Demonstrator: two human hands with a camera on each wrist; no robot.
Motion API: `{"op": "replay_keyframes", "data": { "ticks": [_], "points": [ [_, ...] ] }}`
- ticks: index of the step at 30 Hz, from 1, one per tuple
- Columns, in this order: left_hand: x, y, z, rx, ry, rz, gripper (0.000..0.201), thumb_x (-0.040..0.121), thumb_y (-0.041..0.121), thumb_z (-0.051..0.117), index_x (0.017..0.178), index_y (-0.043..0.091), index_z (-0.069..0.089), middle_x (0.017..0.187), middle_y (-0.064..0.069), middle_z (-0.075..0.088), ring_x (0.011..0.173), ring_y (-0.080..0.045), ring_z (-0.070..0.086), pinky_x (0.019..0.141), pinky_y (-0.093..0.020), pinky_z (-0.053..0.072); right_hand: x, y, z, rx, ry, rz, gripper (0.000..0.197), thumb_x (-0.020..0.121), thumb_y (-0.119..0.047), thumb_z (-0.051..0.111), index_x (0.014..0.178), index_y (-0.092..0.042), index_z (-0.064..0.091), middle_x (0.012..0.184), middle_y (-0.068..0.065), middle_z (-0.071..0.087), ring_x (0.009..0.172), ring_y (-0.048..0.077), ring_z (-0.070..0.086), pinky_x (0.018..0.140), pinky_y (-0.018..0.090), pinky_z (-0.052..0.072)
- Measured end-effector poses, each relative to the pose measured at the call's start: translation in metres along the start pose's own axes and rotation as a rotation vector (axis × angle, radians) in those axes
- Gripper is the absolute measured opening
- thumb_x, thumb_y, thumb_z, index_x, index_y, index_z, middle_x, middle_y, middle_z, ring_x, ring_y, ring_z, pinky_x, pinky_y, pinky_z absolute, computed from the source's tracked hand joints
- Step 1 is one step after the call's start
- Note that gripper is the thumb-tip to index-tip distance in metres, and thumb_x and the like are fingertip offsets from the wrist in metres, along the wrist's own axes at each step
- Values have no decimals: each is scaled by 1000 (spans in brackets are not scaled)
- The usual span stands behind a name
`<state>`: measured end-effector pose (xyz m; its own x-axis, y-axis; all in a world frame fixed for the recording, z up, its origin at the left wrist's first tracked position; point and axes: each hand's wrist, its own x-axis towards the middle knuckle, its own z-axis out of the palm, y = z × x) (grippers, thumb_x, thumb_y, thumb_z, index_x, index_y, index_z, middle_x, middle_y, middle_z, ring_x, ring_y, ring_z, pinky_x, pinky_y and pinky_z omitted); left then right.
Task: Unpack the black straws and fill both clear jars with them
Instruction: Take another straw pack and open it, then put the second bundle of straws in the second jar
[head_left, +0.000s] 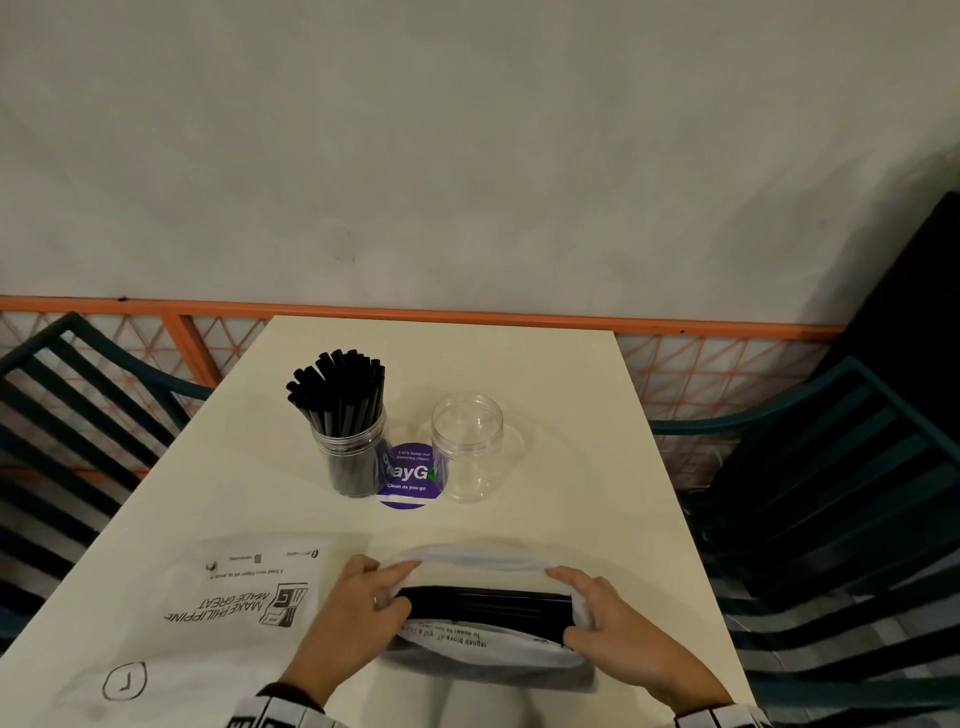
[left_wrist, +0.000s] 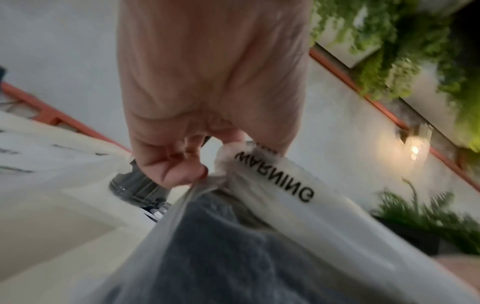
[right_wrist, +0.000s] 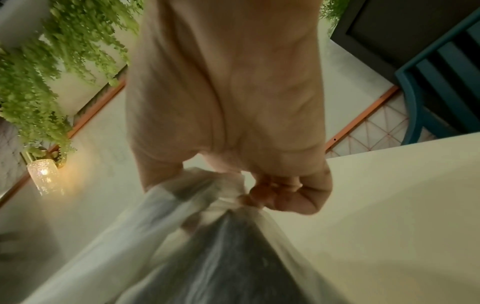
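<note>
At the near edge of the surface (head_left: 571, 395), a white plastic bag (head_left: 483, 558) of black straws (head_left: 483, 605) is pinched at its ends by the left hand (head_left: 358, 613) and right hand (head_left: 618, 623). Toward the far edge, a straw-filled jar (head_left: 349, 452) is seen beside an empty clear jar (head_left: 467, 447), with a purple round sticker (head_left: 410, 475) between them.

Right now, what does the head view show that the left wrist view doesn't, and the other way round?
Only the head view shows the empty clear jar, the purple sticker, the right hand pinching the plastic bag's other end, and the black straws inside as a crisp bundle. Only the left wrist view shows the bag's WARNING print, a wall lamp and hanging greenery. Both show the left hand gripping the bag, the filled jar and the table.
</note>
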<state>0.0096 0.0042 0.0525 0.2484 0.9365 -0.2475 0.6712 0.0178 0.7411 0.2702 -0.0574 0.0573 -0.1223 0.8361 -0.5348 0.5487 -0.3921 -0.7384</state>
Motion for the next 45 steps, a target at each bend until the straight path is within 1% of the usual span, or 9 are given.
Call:
{"op": "replay_keyframes", "data": {
  "ticks": [8,16,22,27,31,35,38,41,45],
  "points": [
    [-1,11,-2,86,95,95,50,81,0,53,128,17,52,96,3,41,89,-13,44,79,-9,31,22,-16,21,-471,451,-332,36,84,-25,60,120,-29,55,107,-7,38,108,13,37,101,25,33],
    [-12,36,2,156,186,340,56,75,-2,51,123,26,54,107,8,44,100,-13,50,89,-18,42,49,-63,54,-539,250,-567,65,81,-23,63,139,-21,34,138,2,44,127,17,39,108,27,32],
    [-25,54,-9,-22,137,509,41,78,17,54,113,38,54,108,20,56,102,3,52,88,-12,42,50,-74,46,-498,295,-631,39,82,-28,55,119,-19,51,119,4,61,108,20,57,91,36,48],
    [-25,40,-41,-266,310,349,45,73,46,68,115,42,52,110,27,56,105,9,50,83,-12,41,30,-79,21,-225,353,-591,29,84,-26,57,112,-33,54,109,-14,65,100,0,59,88,19,48],
    [-21,27,-46,-257,-52,173,53,81,23,67,121,48,42,119,30,55,106,-3,58,86,-15,43,17,-77,11,-5,284,-562,29,83,-21,59,92,-48,53,83,-21,67,86,-4,63,76,13,49],
    [-17,31,-38,-385,-16,210,42,80,-4,63,103,30,65,99,19,73,84,-7,70,73,-9,48,25,-66,11,154,198,-441,10,78,-24,53,78,-34,50,55,-18,58,58,1,49,66,29,40],
    [-13,31,-31,-442,151,206,7,71,0,72,70,7,71,62,-1,70,56,-7,57,57,-10,43,30,-57,11,29,179,-390,13,86,-14,51,84,-26,56,71,-12,60,66,5,54,69,27,44],
    [-9,25,-21,-463,248,170,34,66,4,77,54,-11,48,48,-3,38,48,-7,31,46,-15,28,30,-53,7,-64,188,-366,25,88,-14,51,109,-18,62,100,0,70,89,9,65,80,21,51],
    [-4,17,-10,-497,285,158,46,62,25,81,59,-8,49,56,-8,47,58,-16,38,55,-25,34,26,-54,6,-42,166,-396,33,81,-22,54,113,-18,59,103,3,71,94,13,66,87,31,53]
  ]
}}
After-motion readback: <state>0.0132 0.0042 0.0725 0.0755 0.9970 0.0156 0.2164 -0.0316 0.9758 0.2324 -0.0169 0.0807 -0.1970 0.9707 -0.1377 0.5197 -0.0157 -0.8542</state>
